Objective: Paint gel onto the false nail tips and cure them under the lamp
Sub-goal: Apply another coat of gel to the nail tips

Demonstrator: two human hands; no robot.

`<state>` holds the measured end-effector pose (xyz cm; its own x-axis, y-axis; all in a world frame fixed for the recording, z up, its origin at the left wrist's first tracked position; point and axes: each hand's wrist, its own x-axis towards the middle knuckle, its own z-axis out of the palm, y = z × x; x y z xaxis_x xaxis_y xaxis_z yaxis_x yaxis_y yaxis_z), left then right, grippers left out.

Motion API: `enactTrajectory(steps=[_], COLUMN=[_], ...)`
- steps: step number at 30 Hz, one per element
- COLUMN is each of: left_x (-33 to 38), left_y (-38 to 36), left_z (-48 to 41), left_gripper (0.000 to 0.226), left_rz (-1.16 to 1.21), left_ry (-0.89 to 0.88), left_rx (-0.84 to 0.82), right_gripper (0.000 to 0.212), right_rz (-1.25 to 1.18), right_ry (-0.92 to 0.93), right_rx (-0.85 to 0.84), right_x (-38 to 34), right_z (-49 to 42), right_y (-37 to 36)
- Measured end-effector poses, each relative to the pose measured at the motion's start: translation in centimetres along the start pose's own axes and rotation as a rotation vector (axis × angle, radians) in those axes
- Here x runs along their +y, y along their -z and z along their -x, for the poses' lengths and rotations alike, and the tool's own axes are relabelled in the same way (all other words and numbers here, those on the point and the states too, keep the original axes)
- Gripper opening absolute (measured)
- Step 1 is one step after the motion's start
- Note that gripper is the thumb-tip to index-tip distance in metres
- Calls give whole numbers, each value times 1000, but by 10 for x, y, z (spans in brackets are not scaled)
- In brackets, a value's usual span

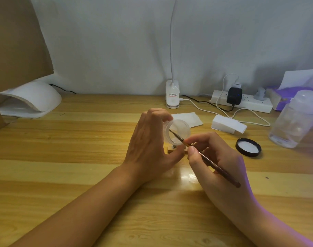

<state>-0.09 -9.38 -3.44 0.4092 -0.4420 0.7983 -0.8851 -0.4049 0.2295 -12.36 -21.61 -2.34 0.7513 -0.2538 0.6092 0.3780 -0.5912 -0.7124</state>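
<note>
From the head camera I see my left hand point(152, 143) gripping a small clear jar point(178, 131). Its fingers point(157, 114) curl over the far side and the thumb sits underneath, so the open mouth tilts toward the right hand point(218, 163).

The right thumb and forefinger pinch a thin brush point(208, 160) just behind its metal collar. The other right fingers are loosely curled beneath, and the handle runs back across the hand. The bristle end reaches past those fingertips into the mouth of the jar, though I cannot tell whether it touches the contents.

Just below the left thumb a small wooden block point(170, 150) rests on the bench point(81, 157), mostly hidden by the jar and both hands. What it carries is too hidden to make out.

Beyond the right knuckles, to the right, a black lid point(248, 147) lies face up. Further right of it stands a large clear bottle point(294, 122).

Well to the left of the left fingers, at the back of the bench, sits the white curing lamp point(29, 98). Behind both hands are a white clip lamp base point(172, 97) and a power strip point(241, 102).
</note>
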Motion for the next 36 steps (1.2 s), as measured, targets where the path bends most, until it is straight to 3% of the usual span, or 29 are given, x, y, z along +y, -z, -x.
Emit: enactTrajectory(steps=[12, 17, 23, 27, 30, 36], left_x=[-3, -11, -26, -27, -25, -3], left_y=[0, -2, -3, -5, -5, -1], left_z=[-1, -3, -2, -2, 0, -1], left_gripper=[58, 55, 63, 66, 71, 46], left_rz=[1, 41, 143, 111, -48, -146], left_ry=[224, 438, 711, 688, 583, 289], left_rx=[56, 57, -149, -157, -127, 65], right_gripper=[18, 17, 14, 7, 6, 2], right_rz=[-31, -119, -143, -227, -259, -291], right_ry=[-6, 17, -133, -254, -326, -382], right_rx=[6, 0, -7, -24, -30, -58], right_x=[0, -2, 3, 11, 17, 20], right_z=[0, 1, -3, -7, -9, -10], right_y=[1, 2, 3, 4, 4, 4])
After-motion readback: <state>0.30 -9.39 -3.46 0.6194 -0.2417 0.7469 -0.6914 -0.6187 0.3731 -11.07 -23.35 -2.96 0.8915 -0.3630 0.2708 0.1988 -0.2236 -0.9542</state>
